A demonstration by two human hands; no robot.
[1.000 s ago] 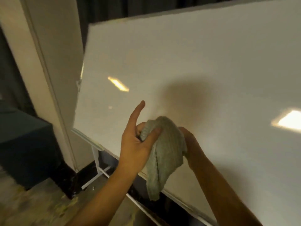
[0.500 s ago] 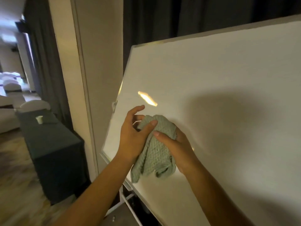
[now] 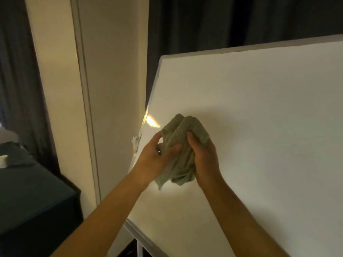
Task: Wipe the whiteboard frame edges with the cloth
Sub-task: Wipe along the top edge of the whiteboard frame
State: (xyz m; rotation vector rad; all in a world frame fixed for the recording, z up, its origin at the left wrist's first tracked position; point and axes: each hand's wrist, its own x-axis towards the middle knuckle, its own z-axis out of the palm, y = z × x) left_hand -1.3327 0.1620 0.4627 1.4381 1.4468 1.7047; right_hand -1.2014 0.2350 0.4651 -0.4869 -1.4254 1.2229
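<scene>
Green ribbed cloth (image 3: pixel 182 145), one, bunched between two hands in front of one whiteboard (image 3: pixel 259 127), near its left frame edge (image 3: pixel 151 93). Left hand (image 3: pixel 157 158) and right hand (image 3: pixel 203 156) both curled tight around it. One small white cup (image 3: pixel 3 161) on dark-draped worktop (image 3: pixel 33 197), contents unseen.

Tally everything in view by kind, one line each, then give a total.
Hands: 2, left hand and right hand
Cloth: 1
Whiteboard: 1
Cup: 1
Dark table: 1
Total: 6
</scene>
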